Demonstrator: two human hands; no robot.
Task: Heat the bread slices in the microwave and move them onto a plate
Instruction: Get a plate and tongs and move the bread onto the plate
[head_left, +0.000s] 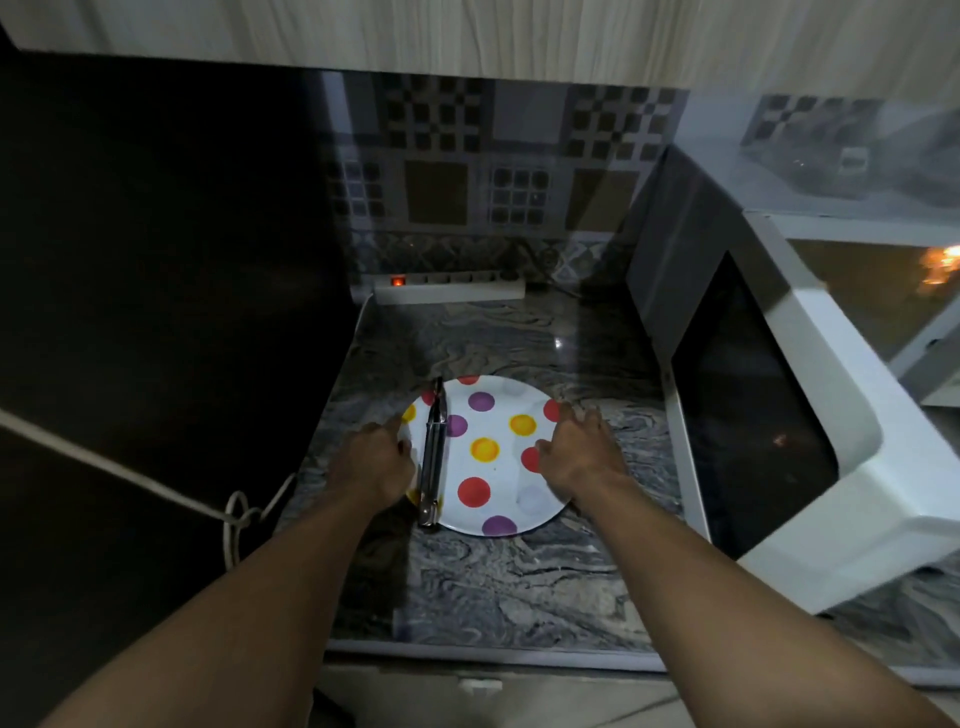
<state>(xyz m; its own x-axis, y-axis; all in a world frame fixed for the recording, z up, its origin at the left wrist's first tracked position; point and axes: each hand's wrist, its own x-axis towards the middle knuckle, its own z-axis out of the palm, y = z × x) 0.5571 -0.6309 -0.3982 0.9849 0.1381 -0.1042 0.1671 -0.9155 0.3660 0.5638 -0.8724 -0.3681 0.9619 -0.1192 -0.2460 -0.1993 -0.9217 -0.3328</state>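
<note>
A white plate (506, 405) with red, yellow and purple dots lies on the marbled counter. Metal tongs (434, 457) rest across its left part. My left hand (376, 460) grips the plate's left rim, thumb on top beside the tongs. My right hand (579, 449) holds the right rim, fingers curled over the edge. A white microwave (810, 452) with a dark door stands at the right, door closed. No bread is visible.
A white power strip (449, 288) with a lit red switch lies against the tiled back wall. A dark appliance side fills the left. A white cord (239, 514) hangs knotted at the left counter edge. The counter's front edge (493, 652) runs below.
</note>
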